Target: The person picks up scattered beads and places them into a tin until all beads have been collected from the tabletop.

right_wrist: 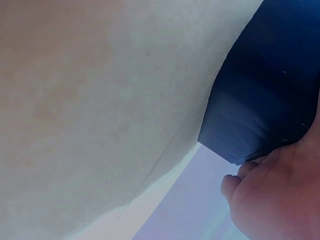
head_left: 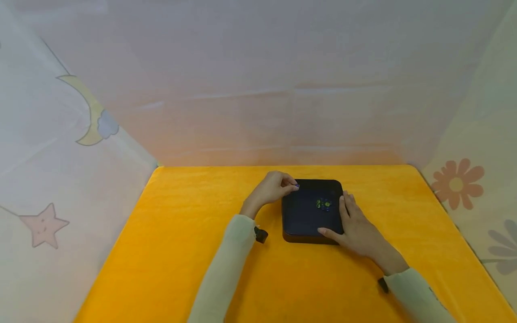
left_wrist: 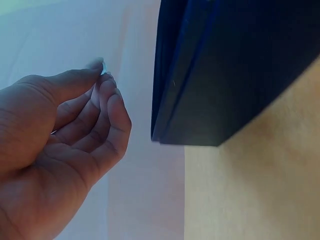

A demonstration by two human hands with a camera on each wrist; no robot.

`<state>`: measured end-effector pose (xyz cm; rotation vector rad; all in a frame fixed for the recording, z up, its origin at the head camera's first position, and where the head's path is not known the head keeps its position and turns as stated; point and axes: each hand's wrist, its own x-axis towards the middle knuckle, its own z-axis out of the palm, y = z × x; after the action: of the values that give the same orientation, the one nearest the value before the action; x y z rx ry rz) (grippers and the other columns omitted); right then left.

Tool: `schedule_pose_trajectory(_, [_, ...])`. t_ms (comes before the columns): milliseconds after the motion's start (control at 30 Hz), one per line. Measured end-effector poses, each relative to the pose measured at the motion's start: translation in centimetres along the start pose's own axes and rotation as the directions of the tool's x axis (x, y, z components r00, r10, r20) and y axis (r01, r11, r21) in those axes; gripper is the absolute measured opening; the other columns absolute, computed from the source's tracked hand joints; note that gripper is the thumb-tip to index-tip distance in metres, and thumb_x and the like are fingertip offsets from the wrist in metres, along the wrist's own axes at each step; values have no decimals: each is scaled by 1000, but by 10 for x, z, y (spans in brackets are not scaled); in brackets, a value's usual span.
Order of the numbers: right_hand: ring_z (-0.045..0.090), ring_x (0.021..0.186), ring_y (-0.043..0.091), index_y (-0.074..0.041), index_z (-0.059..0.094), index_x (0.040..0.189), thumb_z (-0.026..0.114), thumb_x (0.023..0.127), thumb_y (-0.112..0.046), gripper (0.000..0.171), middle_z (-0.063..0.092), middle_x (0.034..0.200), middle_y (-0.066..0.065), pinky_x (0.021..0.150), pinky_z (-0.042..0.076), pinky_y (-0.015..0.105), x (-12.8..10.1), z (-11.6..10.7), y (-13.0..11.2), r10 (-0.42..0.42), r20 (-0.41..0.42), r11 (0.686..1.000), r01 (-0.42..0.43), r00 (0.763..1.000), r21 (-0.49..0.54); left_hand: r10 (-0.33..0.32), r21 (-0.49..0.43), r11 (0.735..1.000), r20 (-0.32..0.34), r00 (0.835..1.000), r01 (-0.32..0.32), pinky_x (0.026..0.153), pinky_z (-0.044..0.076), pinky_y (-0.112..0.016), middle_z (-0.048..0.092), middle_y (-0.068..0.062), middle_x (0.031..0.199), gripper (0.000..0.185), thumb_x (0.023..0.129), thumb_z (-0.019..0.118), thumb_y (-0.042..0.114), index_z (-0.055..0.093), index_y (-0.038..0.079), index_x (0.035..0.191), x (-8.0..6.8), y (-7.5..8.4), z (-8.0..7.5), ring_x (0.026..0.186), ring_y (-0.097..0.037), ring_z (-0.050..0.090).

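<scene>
A dark navy square box (head_left: 307, 215) lies on the yellow table (head_left: 194, 224), with small green and yellow pieces (head_left: 323, 204) on its dark inside. My left hand (head_left: 296, 185) hovers at the box's far left corner and pinches a tiny bluish piece (head_left: 297, 185) between thumb and fingertips. In the left wrist view the left hand (left_wrist: 102, 71) pinches that small piece (left_wrist: 103, 66) beside the box's wall (left_wrist: 225, 75). My right hand (head_left: 341, 217) rests on the box's right side, fingers laid along the edge, thumb on the near rim. In the right wrist view the right hand (right_wrist: 270, 195) touches the box (right_wrist: 270, 100).
Pale cloth walls printed with a moon (head_left: 90, 112), a star (head_left: 43, 225) and flowers (head_left: 456, 184) close in the table on three sides. Bare yellow surface spreads to the left, right and front of the box.
</scene>
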<state>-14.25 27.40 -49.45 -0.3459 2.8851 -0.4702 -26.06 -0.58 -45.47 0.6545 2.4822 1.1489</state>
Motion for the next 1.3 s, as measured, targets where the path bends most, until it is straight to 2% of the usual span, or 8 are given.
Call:
schedule_pose_trajectory(233, [1,162,52,6,-2,165,54,94,-78,124,-13,175,27,119,29,74,-1,0,-1,5,2,1000,-5,1000,13,-5,-29,1000,12,1000,5,71,57,-25,78,-15,113,25,106,65,28,76,11,121,16,9,8,99,-35,74])
schedule_pose_trajectory(467, [2,162,52,4,-3,166,54,94,-79,124,-16,175,25,120,28,74,0,3,3,2,1,1000,-2,1000,20,6,-30,1000,4,1000,-6,69,56,-24,78,-9,107,26,105,65,29,77,11,121,25,15,15,99,-35,75])
schedule_pose_trajectory(633, [2,162,52,3,-4,166,53,93,-81,125,-18,175,22,120,28,74,1,2,3,2,-1,1000,-2,1000,29,27,-33,999,-12,1000,-28,67,55,-23,78,-10,104,26,105,66,29,77,10,119,30,19,19,97,-37,75])
schedule_pose_trajectory(767, [3,161,53,5,-2,166,54,94,-79,124,-16,175,24,119,29,74,0,1,3,-2,-4,999,2,1000,40,35,-16,999,-8,999,-35,66,53,-22,78,-7,103,25,105,66,28,78,11,118,35,20,22,95,-37,75])
schedule_pose_trajectory(933, [2,162,53,5,-4,166,53,94,-79,124,-19,174,23,118,30,74,1,2,4,1,-8,999,-1,1000,35,60,-42,997,-14,998,-61,67,54,-23,78,-12,107,23,106,66,25,78,10,117,44,22,24,97,-37,75])
schedule_pose_trajectory(1067, [2,162,53,4,-4,166,52,94,-81,124,-18,175,22,119,30,73,2,3,5,6,-4,999,-5,1000,34,47,-63,997,-17,999,-48,67,54,-23,78,-17,111,22,106,66,25,78,10,116,49,22,28,97,-38,74])
schedule_pose_trajectory(1200, [5,161,54,5,-2,166,53,94,-81,125,-16,175,24,118,32,73,1,3,5,2,-10,999,-2,1000,33,34,-78,996,-11,999,-35,67,54,-23,77,-17,113,24,106,66,25,79,9,117,53,21,33,98,-38,74])
schedule_pose_trajectory(1300, [6,161,54,6,-1,166,54,94,-80,124,-15,175,25,117,32,74,1,2,4,-1,-17,999,2,1000,36,48,-83,995,-25,999,-50,68,55,-22,78,-17,113,24,105,66,25,79,9,118,55,22,35,98,-37,75])
